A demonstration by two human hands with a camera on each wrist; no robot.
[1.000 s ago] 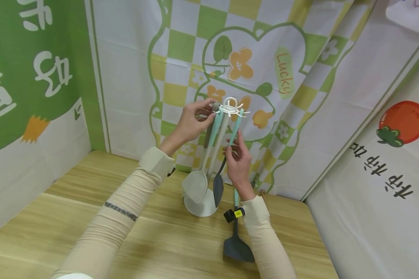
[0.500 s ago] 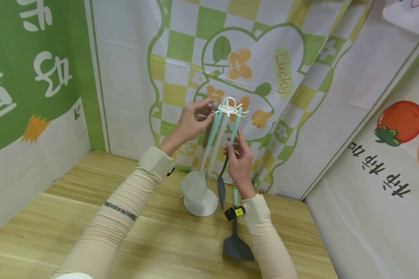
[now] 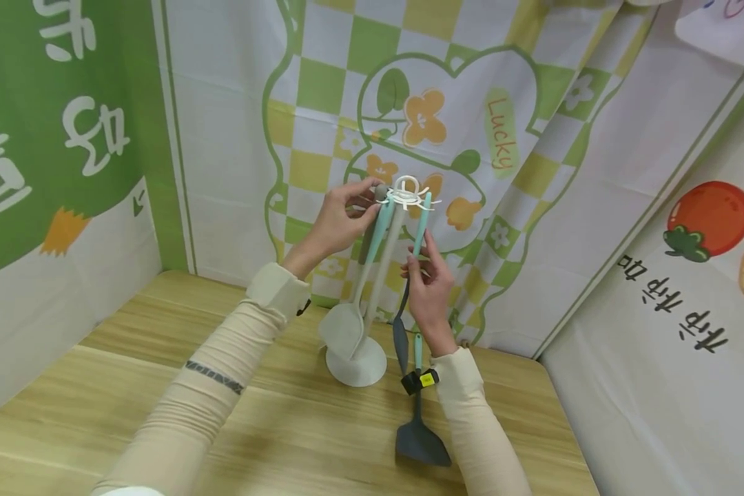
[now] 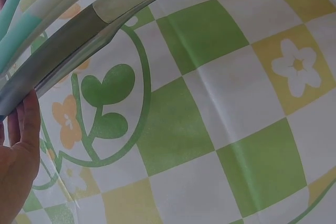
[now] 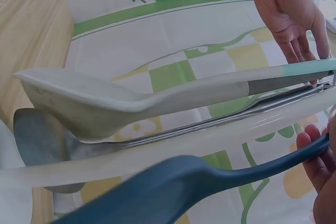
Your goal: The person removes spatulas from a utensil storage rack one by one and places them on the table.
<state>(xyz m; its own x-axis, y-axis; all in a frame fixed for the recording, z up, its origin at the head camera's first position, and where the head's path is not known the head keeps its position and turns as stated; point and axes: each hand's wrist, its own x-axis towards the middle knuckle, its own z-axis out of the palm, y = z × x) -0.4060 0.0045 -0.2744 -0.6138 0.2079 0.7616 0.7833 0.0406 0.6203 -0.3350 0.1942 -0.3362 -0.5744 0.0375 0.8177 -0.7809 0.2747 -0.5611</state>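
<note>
A white utensil rack (image 3: 355, 362) with a ring of hooks stands on the table. My left hand (image 3: 341, 219) pinches the top of a grey-handled utensil (image 4: 63, 51) beside the hooks; its head is partly hidden. A pale utensil (image 3: 341, 329) with a mint handle hangs in front of it, and a metal utensil (image 5: 173, 132) shows behind in the right wrist view. On the right, my right hand (image 3: 430, 293) holds a dark cooking spoon (image 5: 168, 182) by its mint handle (image 3: 422, 220). The handle's top is at a hook; whether it is hooked on, I cannot tell.
A dark spatula (image 3: 420, 442) with a mint handle lies on the wooden table (image 3: 285, 427) below my right forearm, partly behind the wrist camera (image 3: 418, 381). A checked cloth (image 3: 322, 83) hangs close behind the rack. Printed fabric walls stand at both sides.
My right hand has shifted slightly right with the dark cooking spoon, whose head has swung right, away from the rack's post, and turned edge-on. My left hand has stayed in place.
</note>
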